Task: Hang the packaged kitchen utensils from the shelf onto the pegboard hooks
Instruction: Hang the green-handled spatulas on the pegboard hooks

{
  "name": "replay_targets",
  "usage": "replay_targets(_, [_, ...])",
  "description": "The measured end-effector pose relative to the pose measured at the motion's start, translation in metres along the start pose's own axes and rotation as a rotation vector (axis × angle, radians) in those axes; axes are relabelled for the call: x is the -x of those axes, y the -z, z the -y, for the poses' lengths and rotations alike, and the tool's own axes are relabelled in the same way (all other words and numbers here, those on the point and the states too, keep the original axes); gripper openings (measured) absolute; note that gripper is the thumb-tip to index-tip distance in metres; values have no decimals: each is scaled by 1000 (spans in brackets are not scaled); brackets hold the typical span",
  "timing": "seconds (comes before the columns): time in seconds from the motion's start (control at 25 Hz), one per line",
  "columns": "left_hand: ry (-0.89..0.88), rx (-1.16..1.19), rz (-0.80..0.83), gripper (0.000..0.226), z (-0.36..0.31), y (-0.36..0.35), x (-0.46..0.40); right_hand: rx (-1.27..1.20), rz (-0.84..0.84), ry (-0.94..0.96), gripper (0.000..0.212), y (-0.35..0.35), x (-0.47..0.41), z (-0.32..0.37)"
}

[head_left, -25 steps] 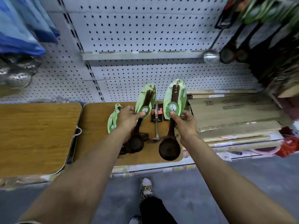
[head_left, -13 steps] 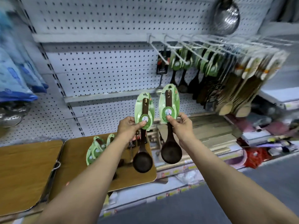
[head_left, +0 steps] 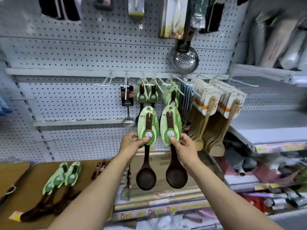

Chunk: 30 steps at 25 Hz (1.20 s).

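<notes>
The left hand [head_left: 131, 144] pinches the green card of one packaged spoon [head_left: 147, 146], thumb on the round label, fingers curled behind. The right hand [head_left: 184, 146] pinches a second packaged spoon [head_left: 172, 145] the same way. Both spoons hang upright, bowls at 6 o'clock, hang holes at 12 o'clock of each grip.

This looks like the carrying step: the cards sit just below the pegboard hooks [head_left: 159, 83], which stand at 12 o'clock and already bear matching spoons. Next, each hang hole probably needs lining up with a hook tip and sliding on.

More packaged spoons [head_left: 64, 176] lie on the shelf [head_left: 39, 178] at 8 o'clock, well apart.
</notes>
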<state>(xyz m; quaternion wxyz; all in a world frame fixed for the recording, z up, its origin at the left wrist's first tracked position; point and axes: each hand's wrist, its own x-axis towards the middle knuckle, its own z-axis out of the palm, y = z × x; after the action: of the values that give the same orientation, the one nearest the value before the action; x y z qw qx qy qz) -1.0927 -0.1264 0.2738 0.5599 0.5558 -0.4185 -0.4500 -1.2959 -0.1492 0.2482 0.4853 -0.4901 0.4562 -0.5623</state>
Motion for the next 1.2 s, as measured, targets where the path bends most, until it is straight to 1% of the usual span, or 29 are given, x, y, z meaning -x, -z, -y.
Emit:
replay_targets(0.08, [-1, 26, -26, 23, -10, -23, -2, 0, 15, 5, 13, 16, -14, 5])
replay_targets(0.2, [-26, 19, -46, 22, -22, -40, -10, -22, 18, 22, 12, 22, -27, 8])
replay_targets(0.4, [-66, -20, -18, 23, -33, -53, -38, -63, 23, 14, 14, 26, -46, 7])
replay_targets(0.68, [-75, 7, -7, 23, -38, -58, -68, -92, 52, 13, 20, 28, -69, 14])
replay_targets(0.88, [-79, -3, 6, 23, -30, -57, -75, -114, 80, 13, 19, 26, -74, 12])
replay_targets(1.04, [-69, -15, -8, 27, -23, -58, -85, -126, 93, 4, 23, 26, -80, 9])
replay_targets(1.2, [-42, -27, -27, 28, -22, -60, -114, -147, 102, 9, 22, 24, -87, 5])
